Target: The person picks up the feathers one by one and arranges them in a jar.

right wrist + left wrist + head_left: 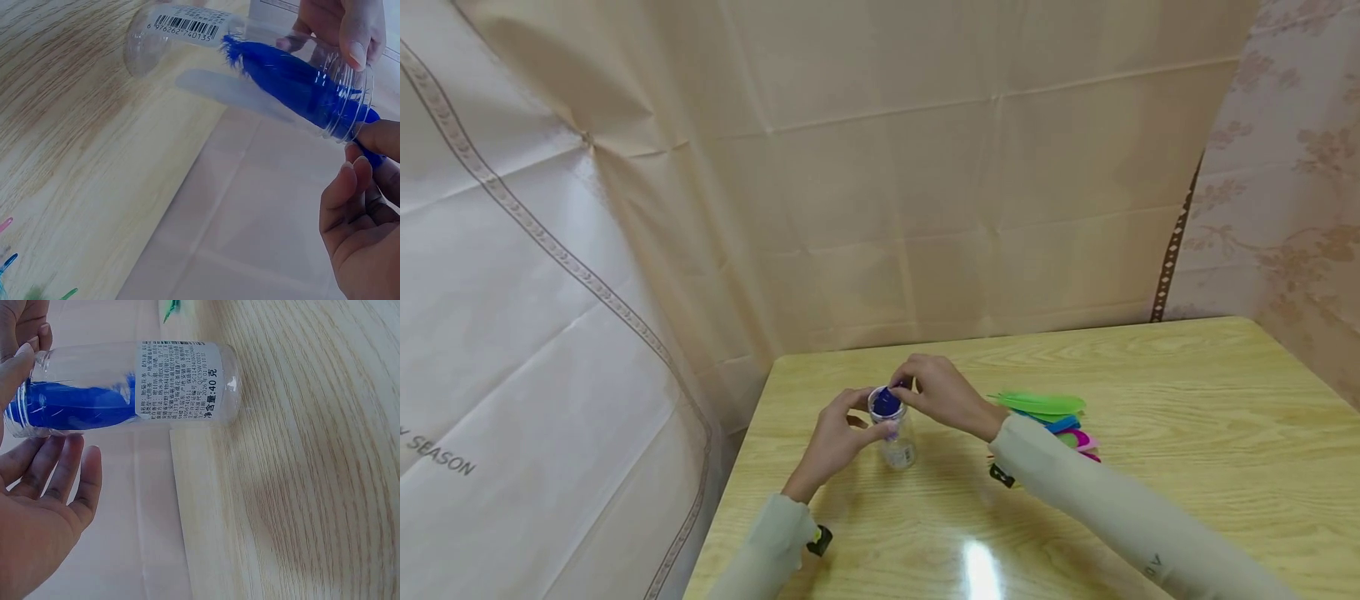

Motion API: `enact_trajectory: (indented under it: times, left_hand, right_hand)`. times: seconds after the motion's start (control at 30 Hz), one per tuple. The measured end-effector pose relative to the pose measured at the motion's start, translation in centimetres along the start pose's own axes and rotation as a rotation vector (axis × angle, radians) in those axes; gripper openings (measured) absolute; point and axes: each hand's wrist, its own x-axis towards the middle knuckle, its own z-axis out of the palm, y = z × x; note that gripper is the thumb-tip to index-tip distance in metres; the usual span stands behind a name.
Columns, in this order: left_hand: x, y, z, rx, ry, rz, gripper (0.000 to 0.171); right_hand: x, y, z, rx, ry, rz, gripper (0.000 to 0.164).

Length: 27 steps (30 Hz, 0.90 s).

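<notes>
On the table stands a clear plastic jar [898,456] with its mouth uncovered. My left hand [837,435] grips it near the rim, fingers and thumb around the neck. A printed label [181,381] covers part of its side. Inside lies a blue feather [281,75], its fluffy end toward the jar's middle and its other end sticking out of the mouth. My right hand [942,395] pinches that outer end between thumb and fingers at the rim, as the right wrist view shows.
To the right, partly behind the right sleeve, lies a pile of colored feathers: a green feather [1041,405], a blue feather [1063,425] and pink ones. The wooden table [1187,467] meets a beige cloth hanging [925,208] at its back edge.
</notes>
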Motion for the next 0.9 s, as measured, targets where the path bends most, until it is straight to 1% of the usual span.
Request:
enact_trajectory:
  times: [0.17, 0.4, 0.57, 0.73, 0.9]
  left_hand:
    - [0.0, 0.0, 0.0, -0.008, 0.005, 0.008, 0.056]
    - [0.2, 0.1, 0.1, 0.000, 0.006, -0.020, 0.058]
    - [0.4, 0.0, 0.3, 0.001, 0.002, -0.021, 0.058]
    - [0.2, 0.0, 0.3, -0.049, 0.030, -0.007, 0.052]
    - [0.2, -0.1, 0.2, -0.052, 0.032, -0.007, 0.052]
  right_hand:
    - [0.2, 0.0, 0.1, -0.005, -0.003, 0.000, 0.006]
    - [0.1, 0.2, -0.2, 0.003, -0.011, 0.020, 0.004]
    - [-0.3, 0.7, -0.6, 0.022, 0.002, 0.029, 0.004]
    - [-0.9, 1.4, -1.2, 0.008, 0.024, 0.017, 0.005]
    - [-1.7, 2.5, -2.1, 0.002, 0.040, 0.043, 0.006]
